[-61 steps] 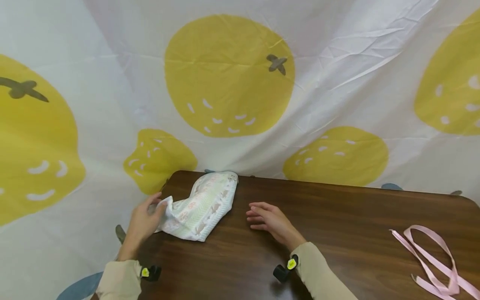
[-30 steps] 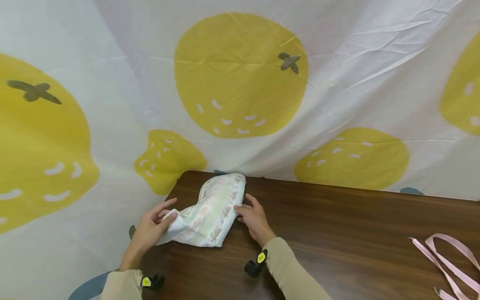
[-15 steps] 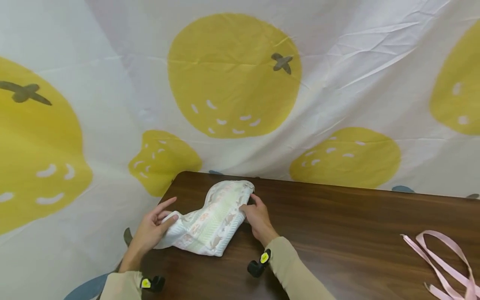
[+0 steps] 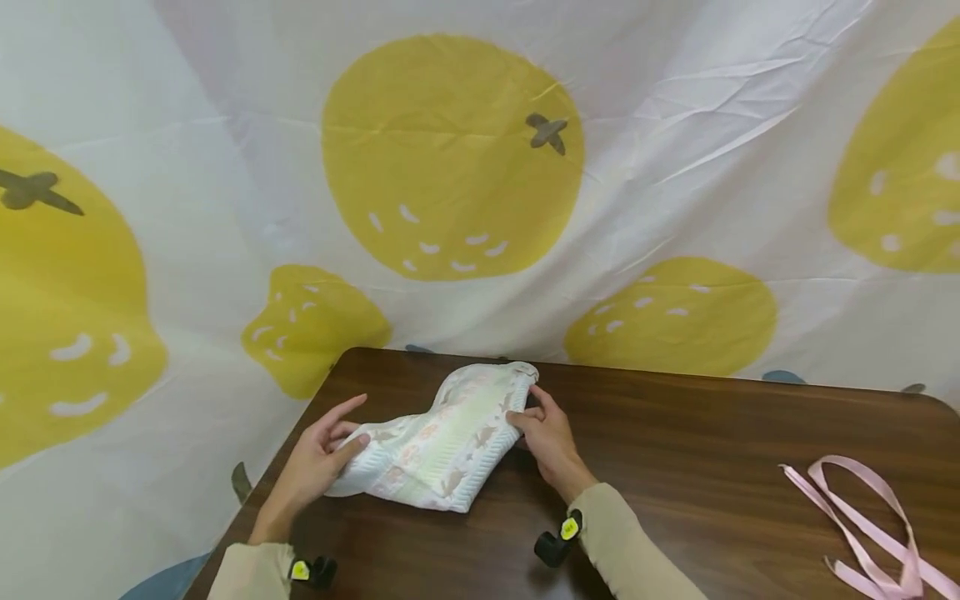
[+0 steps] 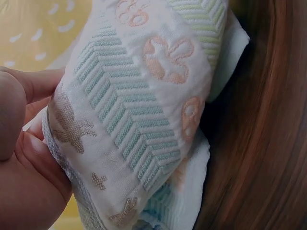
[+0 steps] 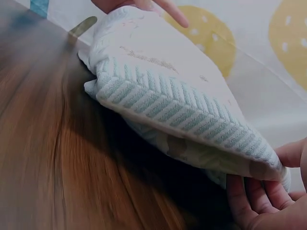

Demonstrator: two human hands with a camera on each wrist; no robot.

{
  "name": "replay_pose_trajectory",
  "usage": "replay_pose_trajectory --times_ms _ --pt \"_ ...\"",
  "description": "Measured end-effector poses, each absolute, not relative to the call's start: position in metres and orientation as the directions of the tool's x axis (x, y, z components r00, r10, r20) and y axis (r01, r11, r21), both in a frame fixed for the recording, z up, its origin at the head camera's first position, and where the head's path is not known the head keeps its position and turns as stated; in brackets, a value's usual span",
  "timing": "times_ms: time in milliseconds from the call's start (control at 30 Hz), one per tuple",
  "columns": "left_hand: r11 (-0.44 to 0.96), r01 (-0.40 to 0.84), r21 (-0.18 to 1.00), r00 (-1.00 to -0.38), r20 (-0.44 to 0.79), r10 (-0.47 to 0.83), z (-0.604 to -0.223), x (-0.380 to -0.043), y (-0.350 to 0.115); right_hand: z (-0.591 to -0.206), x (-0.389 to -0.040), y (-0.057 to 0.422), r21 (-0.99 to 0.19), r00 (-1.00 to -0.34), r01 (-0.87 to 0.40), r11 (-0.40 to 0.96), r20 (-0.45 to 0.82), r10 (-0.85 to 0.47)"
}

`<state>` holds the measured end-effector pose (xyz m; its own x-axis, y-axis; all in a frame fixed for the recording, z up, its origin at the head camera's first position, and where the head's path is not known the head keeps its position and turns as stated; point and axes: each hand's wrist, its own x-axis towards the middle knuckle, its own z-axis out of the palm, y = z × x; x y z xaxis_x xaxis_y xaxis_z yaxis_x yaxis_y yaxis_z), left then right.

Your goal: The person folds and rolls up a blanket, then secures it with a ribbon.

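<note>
A folded white towel [image 4: 442, 442] with pastel zigzag bands and small brown and orange figures is held between both hands, over the left part of the table. My left hand [image 4: 311, 467] pinches its left corner, thumb on top and index finger stretched out. In the left wrist view the towel [image 5: 129, 96] fills the middle, its layers hanging loose at the lower right. At the towel's right edge, my right hand [image 4: 551, 437] pinches it with the thumb above. The right wrist view shows fingers [image 6: 261, 196] under the towel's edge, which stands raised off the wood.
On the right of the brown wooden table [image 4: 675, 467] lies a looped pink ribbon [image 4: 870, 525]. A white curtain [image 4: 645, 192] printed with yellow fruit hangs right behind the table's back edge and along its left side.
My right hand has come in from the right and taken the towel's right edge. Since then, both hands have moved the towel a little to the right, and it is spread wider.
</note>
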<state>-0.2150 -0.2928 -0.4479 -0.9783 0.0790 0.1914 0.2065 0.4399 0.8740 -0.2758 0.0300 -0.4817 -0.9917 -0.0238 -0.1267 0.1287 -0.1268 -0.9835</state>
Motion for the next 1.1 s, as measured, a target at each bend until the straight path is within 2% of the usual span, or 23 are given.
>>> replay_pose_trajectory --times_ms 300,767,1100 --pt "0.366 0.230 0.902 -0.972 0.193 0.134 -0.453 -0.221 -0.266 -0.477 -0.261 0.070 -0.990 -0.995 0.102 -0.100 -0.102 0.000" --pt "0.318 0.237 0.918 -0.963 0.178 0.203 -0.458 -0.225 -0.209 -0.469 -0.220 0.141 -0.978 -0.985 0.166 -0.124 -0.169 0.019" --pt "0.328 0.314 0.891 -0.912 0.186 0.366 -0.469 -0.230 -0.175 -0.471 -0.178 0.194 -0.958 -0.967 0.255 -0.134 -0.255 -0.012"
